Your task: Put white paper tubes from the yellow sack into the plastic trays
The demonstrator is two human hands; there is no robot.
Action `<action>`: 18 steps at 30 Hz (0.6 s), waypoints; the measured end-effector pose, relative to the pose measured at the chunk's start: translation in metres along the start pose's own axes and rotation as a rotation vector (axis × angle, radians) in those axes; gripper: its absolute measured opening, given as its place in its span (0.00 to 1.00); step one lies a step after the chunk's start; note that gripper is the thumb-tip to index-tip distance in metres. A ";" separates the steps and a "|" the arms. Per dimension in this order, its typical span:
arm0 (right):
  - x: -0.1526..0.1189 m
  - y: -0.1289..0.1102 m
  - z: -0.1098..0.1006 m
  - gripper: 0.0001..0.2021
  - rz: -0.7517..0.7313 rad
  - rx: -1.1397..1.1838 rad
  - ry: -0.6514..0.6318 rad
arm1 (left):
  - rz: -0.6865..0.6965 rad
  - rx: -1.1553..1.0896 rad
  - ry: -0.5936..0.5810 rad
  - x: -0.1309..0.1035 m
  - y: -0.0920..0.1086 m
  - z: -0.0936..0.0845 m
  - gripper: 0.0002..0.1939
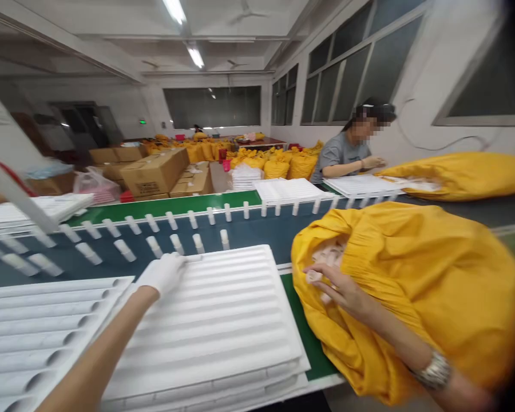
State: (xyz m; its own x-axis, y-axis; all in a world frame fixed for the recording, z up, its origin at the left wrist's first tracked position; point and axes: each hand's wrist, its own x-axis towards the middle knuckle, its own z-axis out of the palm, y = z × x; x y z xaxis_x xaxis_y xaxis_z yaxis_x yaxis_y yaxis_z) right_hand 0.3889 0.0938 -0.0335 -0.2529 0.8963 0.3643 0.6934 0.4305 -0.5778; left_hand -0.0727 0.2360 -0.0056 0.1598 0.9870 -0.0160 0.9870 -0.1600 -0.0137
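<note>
Tray stack point(223, 326), white and ridged on top, lies between the two hands, its ridges running left to right. Off its right side, the bare right hand point(345, 292) has its fingers closed around a small pale piece point(313, 277). That piece sits at the fingertips, on the side of the hand towards the tray stack; its round end faces the viewer, so its long axis looks foreshortened. The right hand is at the mouth of the yellow sack point(438, 269), right of the tray stack, with more loose pieces point(328, 252) inside. At the tray stack's far left corner is the gloved left hand point(165, 276), its fingertips beside a white bit point(193, 258); I cannot tell whether they pinch it.
</note>
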 end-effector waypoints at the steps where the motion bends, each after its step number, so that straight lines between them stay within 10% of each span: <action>1: 0.000 -0.013 -0.002 0.15 -0.023 0.045 0.001 | 0.011 0.017 -0.011 0.001 0.000 0.001 0.14; 11: -0.005 -0.064 0.008 0.14 -0.142 0.271 0.032 | 0.033 0.021 0.030 0.007 -0.005 -0.024 0.14; 15: -0.002 -0.074 0.016 0.13 -0.168 0.343 0.049 | 0.098 -0.294 0.022 -0.053 0.045 -0.035 0.21; 18: 0.003 -0.093 0.028 0.09 -0.160 0.609 0.181 | 0.162 -0.956 -0.167 -0.110 0.104 -0.034 0.28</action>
State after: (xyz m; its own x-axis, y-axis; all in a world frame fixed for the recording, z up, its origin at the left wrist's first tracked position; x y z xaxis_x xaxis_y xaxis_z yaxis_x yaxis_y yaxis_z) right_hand 0.3046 0.0590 0.0007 -0.1670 0.8070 0.5664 0.1375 0.5879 -0.7971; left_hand 0.0132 0.1112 0.0284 0.3629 0.9276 -0.0884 0.5624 -0.1424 0.8145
